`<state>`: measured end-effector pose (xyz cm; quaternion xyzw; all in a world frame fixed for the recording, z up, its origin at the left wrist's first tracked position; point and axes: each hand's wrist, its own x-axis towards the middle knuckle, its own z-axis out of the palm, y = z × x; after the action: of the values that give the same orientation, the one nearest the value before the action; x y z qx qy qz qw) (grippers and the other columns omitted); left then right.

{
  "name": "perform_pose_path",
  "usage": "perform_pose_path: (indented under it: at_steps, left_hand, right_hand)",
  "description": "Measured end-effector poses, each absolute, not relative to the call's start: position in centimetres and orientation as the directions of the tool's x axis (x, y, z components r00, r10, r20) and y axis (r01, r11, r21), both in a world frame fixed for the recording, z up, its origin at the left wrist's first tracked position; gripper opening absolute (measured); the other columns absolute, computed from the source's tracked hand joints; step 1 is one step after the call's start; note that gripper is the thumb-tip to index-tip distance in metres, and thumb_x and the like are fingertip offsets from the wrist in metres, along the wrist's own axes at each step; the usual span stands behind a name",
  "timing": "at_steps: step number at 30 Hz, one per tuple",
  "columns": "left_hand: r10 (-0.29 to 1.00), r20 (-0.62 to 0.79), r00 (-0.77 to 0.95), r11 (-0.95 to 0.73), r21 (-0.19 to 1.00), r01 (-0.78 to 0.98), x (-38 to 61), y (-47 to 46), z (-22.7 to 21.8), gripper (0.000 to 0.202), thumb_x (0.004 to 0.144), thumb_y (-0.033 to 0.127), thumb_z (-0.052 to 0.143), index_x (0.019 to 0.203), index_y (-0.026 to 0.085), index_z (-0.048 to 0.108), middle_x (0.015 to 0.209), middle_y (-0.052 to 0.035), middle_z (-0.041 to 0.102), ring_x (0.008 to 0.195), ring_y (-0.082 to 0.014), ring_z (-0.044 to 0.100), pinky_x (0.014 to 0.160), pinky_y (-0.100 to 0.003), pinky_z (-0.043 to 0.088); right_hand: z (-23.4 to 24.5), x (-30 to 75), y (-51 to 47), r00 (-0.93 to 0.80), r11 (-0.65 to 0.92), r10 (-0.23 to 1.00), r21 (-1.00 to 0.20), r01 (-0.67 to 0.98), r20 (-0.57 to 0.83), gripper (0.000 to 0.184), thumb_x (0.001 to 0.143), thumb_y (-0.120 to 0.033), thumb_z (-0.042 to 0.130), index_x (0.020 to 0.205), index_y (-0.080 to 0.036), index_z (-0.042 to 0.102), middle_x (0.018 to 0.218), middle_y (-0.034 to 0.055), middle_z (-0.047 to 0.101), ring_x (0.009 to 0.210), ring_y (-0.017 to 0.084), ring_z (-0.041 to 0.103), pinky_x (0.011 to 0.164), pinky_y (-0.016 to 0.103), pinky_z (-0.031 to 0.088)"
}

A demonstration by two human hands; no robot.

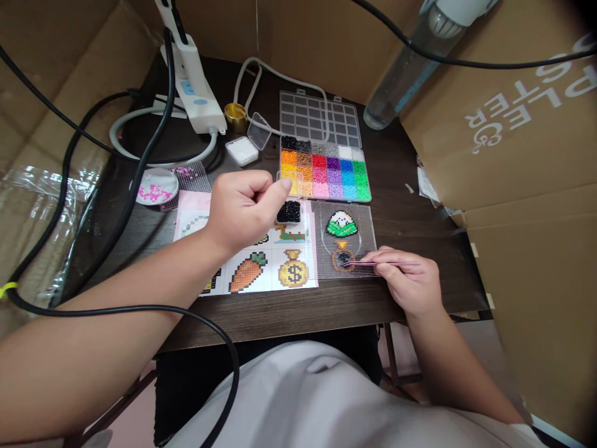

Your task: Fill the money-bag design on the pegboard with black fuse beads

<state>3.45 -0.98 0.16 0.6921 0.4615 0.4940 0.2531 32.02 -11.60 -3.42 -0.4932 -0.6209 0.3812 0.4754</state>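
My right hand [413, 280] pinches pink tweezers [396, 263], their tips over the dark beads inside a brown-orange outlined bead money bag [344, 255]. This lies on a clear pegboard [366, 233], just below a finished-looking green, white and black rice ball of beads [341, 224]. My left hand [247, 205] is closed, its thumb against the raised clear lid of a small box of black beads [288, 212]. What its curled fingers touch is partly hidden. Beneath that hand is a pattern sheet [273, 283] printed with a carrot and a money bag.
Behind stands an open compartment case [321, 168] of coloured beads. A small box of white beads [242, 150], a brass-coloured cup [236, 117] and a dish of pink beads [157, 186] are further left. Black cables [153, 137] hang across the left, near a power strip [198, 99]; cardboard walls [522, 186] surround the desk.
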Motion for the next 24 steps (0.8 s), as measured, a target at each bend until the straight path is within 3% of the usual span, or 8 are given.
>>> perform_pose_path:
  at_steps: [6,9,13,19,24]
  left_hand:
    - [0.875,0.477,0.081,-0.471,0.801,0.369,3.4,-0.9,-0.1,0.048,0.081,0.027,0.061,0.045,0.018,0.029,0.045,0.0038,0.025,0.045,-0.0086,0.023,0.044,-0.030,0.019]
    - [0.870,0.486,0.078,-0.480,0.801,0.358,3.4,-0.9,-0.1,0.049,0.081,0.026,0.061,0.045,0.018,0.029,0.044,0.0038,0.025,0.045,-0.0085,0.024,0.044,-0.030,0.020]
    - [0.879,0.471,0.081,-0.467,0.813,0.348,3.4,-0.9,-0.1,0.047,0.081,0.027,0.061,0.045,0.018,0.032,0.044,0.0036,0.028,0.045,-0.0083,0.026,0.044,-0.029,0.021]
    - [0.881,0.467,0.074,-0.461,0.815,0.350,3.3,-0.9,0.0,0.047,0.082,0.027,0.061,0.045,0.018,0.033,0.044,0.0041,0.028,0.044,-0.0075,0.026,0.044,-0.027,0.021]
    - [0.882,0.466,0.062,-0.457,0.816,0.354,3.2,-0.9,0.1,0.046,0.081,0.026,0.060,0.045,0.017,0.032,0.044,0.0045,0.027,0.044,-0.0071,0.026,0.043,-0.027,0.021]
  right_hand:
    - [-3.7,32.1,-11.4,0.067,0.184,0.980,-0.979,0.084,0.190,0.005,0.081,-0.023,0.074,0.084,-0.023,0.079,0.080,0.0054,0.077,0.067,0.018,0.067,0.062,0.034,0.054]
    - [-3.2,32.0,-10.9,0.141,0.136,0.981,-0.990,-0.034,0.130,0.009,0.078,-0.027,0.078,0.086,-0.023,0.078,0.078,0.0054,0.075,0.056,0.012,0.058,0.054,0.030,0.048]
    - [-1.0,31.7,-9.1,0.195,0.147,0.974,-0.978,-0.145,0.118,0.015,0.073,-0.032,0.082,0.086,-0.025,0.078,0.079,0.0043,0.074,0.054,0.011,0.054,0.048,0.027,0.043]
    - [3.4,30.4,-3.1,0.130,0.317,0.941,-0.948,-0.025,0.311,0.011,0.082,-0.037,0.073,0.090,-0.030,0.073,0.083,0.0028,0.073,0.054,0.013,0.055,0.046,0.030,0.044]
    - [2.2,28.5,1.2,0.101,0.300,0.949,-0.954,-0.002,0.298,0.020,0.087,-0.048,0.064,0.096,-0.030,0.067,0.083,0.0007,0.072,0.057,0.013,0.060,0.048,0.028,0.047]
